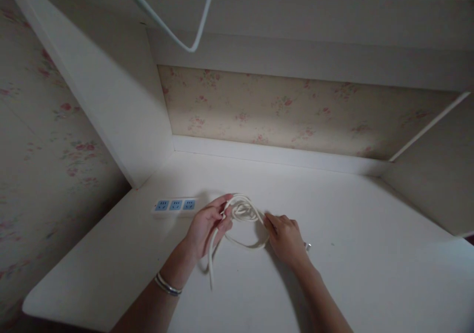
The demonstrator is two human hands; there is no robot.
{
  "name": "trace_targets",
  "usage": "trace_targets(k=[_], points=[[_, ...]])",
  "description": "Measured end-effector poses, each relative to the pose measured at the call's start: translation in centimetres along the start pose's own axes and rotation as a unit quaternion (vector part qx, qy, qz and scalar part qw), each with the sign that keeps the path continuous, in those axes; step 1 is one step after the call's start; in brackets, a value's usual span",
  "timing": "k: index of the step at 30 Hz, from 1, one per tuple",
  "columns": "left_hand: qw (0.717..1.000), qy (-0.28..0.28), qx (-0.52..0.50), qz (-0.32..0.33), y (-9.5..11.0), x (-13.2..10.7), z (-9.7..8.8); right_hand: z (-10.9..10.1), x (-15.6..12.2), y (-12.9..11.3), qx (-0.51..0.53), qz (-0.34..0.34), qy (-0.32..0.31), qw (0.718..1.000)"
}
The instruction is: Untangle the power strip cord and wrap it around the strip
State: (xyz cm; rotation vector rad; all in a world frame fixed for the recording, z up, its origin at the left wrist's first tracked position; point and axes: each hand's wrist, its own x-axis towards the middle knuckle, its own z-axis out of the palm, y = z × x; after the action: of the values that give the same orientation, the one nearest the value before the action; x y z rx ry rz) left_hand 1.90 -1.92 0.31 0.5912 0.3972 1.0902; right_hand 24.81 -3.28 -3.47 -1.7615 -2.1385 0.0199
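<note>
A white power cord [242, 210] lies coiled in loops on the white desk [351, 254]. My left hand [207, 224] pinches the left side of the coil, fingers closed round several strands. My right hand [287, 236] grips the right side of the loop, fingers curled on it. One strand trails down from my left hand toward the desk's front. The cord belongs to a white power strip [175, 206] with three blue sockets, which lies just left of my left hand. A small metal plug tip [307, 246] shows beside my right hand.
The desk sits in a niche with a white side panel [122, 105] on the left, a sloping panel [437, 175] on the right and floral wallpaper [289, 110] behind. A shelf overhangs above, with a thin white cable [174, 31] hanging down. The desk's left edge drops off near the wall.
</note>
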Motion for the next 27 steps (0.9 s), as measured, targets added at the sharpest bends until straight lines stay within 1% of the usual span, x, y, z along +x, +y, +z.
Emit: trace_targets(k=[3, 6, 8, 13, 16, 18, 21, 24, 27], points=[[0.999, 0.015, -0.010, 0.031, 0.1, 0.2, -0.1, 0.0, -0.2, -0.2, -0.026, 0.020, 0.027, 0.999], [0.997, 0.048, 0.024, 0.051, -0.1, 0.3, 0.1, -0.2, -0.4, -0.5, -0.060, 0.030, 0.045, 0.997], [0.995, 0.070, 0.041, 0.064, -0.1, 0.4, 0.3, -0.5, -0.6, -0.7, -0.077, 0.037, 0.054, 0.995], [0.987, 0.112, 0.026, 0.115, 0.1, 0.4, 0.3, -0.7, -0.6, -0.7, -0.090, 0.082, 0.063, 0.991], [0.972, 0.143, 0.069, 0.170, 0.0, 0.5, -0.2, -0.6, -0.8, -0.6, -0.105, 0.083, 0.069, 0.989], [0.956, 0.179, 0.108, 0.208, -0.3, 0.6, -0.6, -0.5, -1.0, -0.6, -0.115, 0.080, 0.068, 0.988], [0.933, 0.227, 0.141, 0.243, -0.5, 0.7, -1.2, -0.6, -1.1, -0.7, -0.123, 0.083, 0.063, 0.987], [0.922, 0.235, 0.148, 0.270, -0.2, 0.8, -1.4, -0.9, -1.0, -0.9, -0.110, 0.091, 0.077, 0.987], [0.918, 0.250, 0.117, 0.285, 0.2, 0.8, -1.2, -1.0, -0.9, -0.8, -0.040, 0.104, 0.112, 0.987]])
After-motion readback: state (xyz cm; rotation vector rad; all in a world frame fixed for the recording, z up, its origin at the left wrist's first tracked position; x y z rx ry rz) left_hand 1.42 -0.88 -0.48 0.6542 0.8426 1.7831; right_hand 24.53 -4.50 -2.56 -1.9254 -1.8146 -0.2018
